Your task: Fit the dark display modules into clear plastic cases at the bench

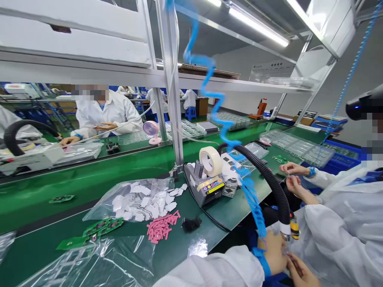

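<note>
My left hand (274, 255), with a blue wrist strap (263, 261) and a white sleeve, is at the bottom right below the bench edge, fingers curled. My right hand (303, 274) meets it from the right, fingers pinched against it. Both close on something small under clear film that I cannot make out. Just above them hangs the nozzle (289, 229) of a black ribbed hose. A blue coiled cord (253, 199) runs down to the wrist strap.
On the green bench lie a bag of white pads (140, 199), pink strips (163, 228), green circuit boards (101, 228), a tape dispenser (208, 185) with a tape roll, and clear film (98, 263). A co-worker's hands (295, 177) work at the right; another person sits across the conveyor.
</note>
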The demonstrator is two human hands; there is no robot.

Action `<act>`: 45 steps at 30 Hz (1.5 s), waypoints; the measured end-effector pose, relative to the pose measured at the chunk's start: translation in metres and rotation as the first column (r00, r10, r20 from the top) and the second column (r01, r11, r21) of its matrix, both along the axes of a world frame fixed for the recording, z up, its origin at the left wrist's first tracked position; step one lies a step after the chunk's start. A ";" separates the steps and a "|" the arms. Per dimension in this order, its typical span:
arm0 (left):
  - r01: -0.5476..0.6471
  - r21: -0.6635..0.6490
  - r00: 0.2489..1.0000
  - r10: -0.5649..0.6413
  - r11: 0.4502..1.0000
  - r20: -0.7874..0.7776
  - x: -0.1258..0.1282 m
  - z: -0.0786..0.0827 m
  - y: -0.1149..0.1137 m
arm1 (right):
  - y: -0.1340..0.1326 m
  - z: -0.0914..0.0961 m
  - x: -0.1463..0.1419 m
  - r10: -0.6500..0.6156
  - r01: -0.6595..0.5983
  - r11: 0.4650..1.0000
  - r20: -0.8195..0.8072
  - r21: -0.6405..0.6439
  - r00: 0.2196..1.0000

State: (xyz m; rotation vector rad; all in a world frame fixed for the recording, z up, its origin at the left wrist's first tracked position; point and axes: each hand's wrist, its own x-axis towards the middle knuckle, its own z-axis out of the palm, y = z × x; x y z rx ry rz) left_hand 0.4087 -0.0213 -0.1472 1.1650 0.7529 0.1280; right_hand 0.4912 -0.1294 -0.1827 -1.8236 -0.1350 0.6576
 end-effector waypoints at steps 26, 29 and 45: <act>-0.170 -0.369 0.916 0.285 0.914 0.283 -0.270 0.154 0.053 | 0.062 0.079 -0.146 0.428 -0.284 0.840 -0.243 0.463 0.870; -0.214 -0.261 0.913 0.288 0.941 0.288 -0.285 0.153 0.042 | 0.081 0.120 -0.176 0.670 -0.613 0.604 0.092 0.509 0.736; -0.249 -0.183 0.802 0.308 0.951 0.512 -0.331 0.157 0.040 | 0.118 0.191 -0.245 0.294 -0.869 0.450 0.884 0.208 0.363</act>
